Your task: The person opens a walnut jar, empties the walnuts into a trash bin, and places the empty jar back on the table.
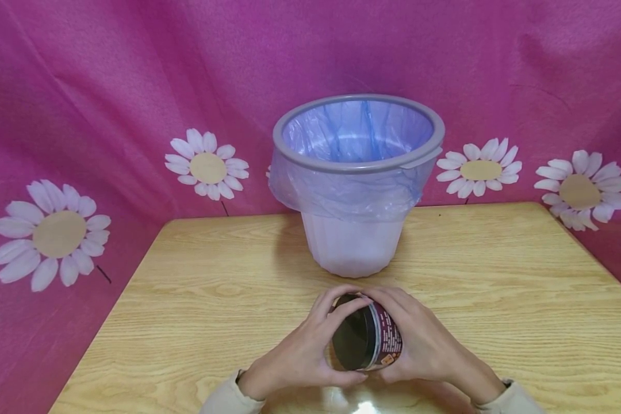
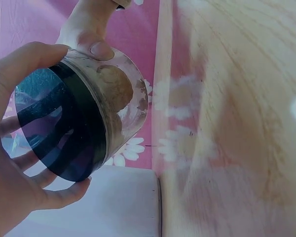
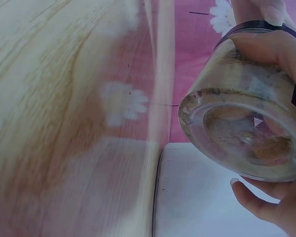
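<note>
Both hands hold a clear jar [image 3: 241, 123] with a black lid [image 1: 353, 336] and a dark red printed label [image 1: 389, 333]. It lies tilted on its side, lid toward the left, close over the near part of the table. My left hand [image 1: 302, 351] curls its fingers and thumb round the lid end. Round the labelled body my right hand [image 1: 426, 339] grips from the other side. Through the clear wall in the left wrist view, brown patches [image 2: 116, 88] show inside. The right wrist view shows the jar's round base.
A pale bin [image 1: 354, 241] with a grey rim and a bluish plastic liner [image 1: 341, 190] stands upright just beyond the hands. The wood-grain table [image 1: 196, 322] is glossy. Pink cloth [image 1: 227, 69] with white daisies hangs behind and at both sides.
</note>
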Demonstrator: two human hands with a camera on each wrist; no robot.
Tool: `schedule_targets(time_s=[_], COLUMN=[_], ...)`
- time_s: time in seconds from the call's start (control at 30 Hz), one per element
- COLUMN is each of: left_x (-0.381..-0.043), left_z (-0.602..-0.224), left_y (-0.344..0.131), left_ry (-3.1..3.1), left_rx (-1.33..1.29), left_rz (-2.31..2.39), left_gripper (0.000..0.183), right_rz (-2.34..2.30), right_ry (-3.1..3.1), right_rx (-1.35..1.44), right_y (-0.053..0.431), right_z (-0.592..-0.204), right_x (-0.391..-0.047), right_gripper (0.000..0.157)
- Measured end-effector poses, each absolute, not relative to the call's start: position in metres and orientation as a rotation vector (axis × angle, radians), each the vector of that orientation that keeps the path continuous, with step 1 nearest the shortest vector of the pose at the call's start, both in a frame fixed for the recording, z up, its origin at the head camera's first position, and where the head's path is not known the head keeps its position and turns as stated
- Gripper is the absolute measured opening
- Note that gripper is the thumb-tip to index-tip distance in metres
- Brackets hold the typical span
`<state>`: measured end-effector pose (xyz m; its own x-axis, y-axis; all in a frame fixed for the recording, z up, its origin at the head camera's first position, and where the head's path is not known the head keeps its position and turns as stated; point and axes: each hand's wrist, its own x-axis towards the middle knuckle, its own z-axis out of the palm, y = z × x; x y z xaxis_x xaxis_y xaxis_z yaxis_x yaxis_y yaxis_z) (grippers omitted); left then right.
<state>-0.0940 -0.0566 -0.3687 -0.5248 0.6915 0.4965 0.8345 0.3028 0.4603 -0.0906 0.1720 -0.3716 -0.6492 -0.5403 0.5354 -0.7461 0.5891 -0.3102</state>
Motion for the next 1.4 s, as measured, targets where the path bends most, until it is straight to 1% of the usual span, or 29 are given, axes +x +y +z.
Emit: schedule_targets(time_s=[0.23, 0.5, 0.77, 1.13, 1.4], left_x=[-0.0935, -0.0936, -0.0937, -0.0958, -0.0935], left_z=[-0.3681, -0.368, -0.3694, -0.3702, -0.3704], left_y=[-0.0567, -0.0562, -0.0559, -0.0557, -0.0559], left_ry=[-2.367, -2.362, -2.308, -2.256, -2.291], left_rx=[-1.392, -1.397, -1.397, -1.422, -1.38], left_rz=[-1.043, -1.027, -0.996, -0.975, -0.992], left_gripper=[0.098, 0.102, 0.095, 0.095, 0.095], right_rz=[0.739, 0.746, 0.736, 0.743, 0.733], right_ry=[-2.428, -2.479, -2.47, -2.428, -2.431], right_rx=[1.038, 1.021, 1.015, 1.052, 1.048], right_y=[0.1715, 0.1717, 0.1716, 0.1712, 0.1714], right_z=[-0.372, -0.3723, -0.3731, -0.3735, -0.373], right_x=[-0.09, -0.0901, -0.0897, -0.0904, -0.0901], right_gripper=[0.114, 0.114, 0.111, 0.113, 0.113])
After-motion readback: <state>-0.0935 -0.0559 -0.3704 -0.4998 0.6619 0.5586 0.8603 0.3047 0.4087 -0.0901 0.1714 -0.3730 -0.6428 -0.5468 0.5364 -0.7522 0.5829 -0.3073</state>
